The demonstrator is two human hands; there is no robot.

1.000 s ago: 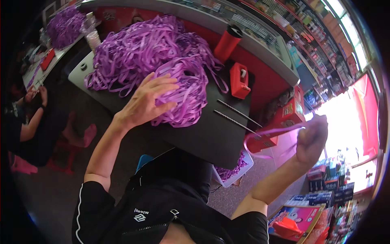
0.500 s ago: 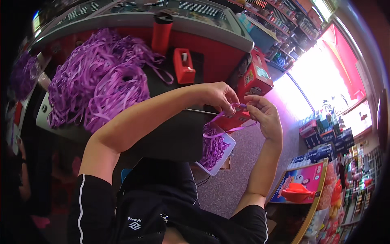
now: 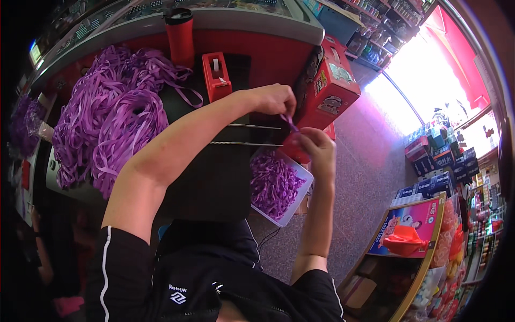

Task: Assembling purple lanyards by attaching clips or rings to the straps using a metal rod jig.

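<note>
As it's held, ribbon (image 3: 291, 124) (purple) slants down rightward.

Head camera, fisheye, left of worn pair: looks steeply down from above near side of counter (image 3: 206, 190), facing across it to glass-topped case (image 3: 257, 20) beyond. Near range: wearer's black top (image 3: 182, 279) nearer than counter; left hand (image 3: 274, 100) and right hand (image 3: 318, 147) close, just past counter's right edge. Field reaches bright doorway (image 3: 424, 80) far right of counter.

Purple ribbons (image 3: 110, 121), red tape dispenser (image 3: 216, 83), black-topped red tumbler (image 3: 181, 44), white-striped black sleeves (image 3: 127, 271).
</note>
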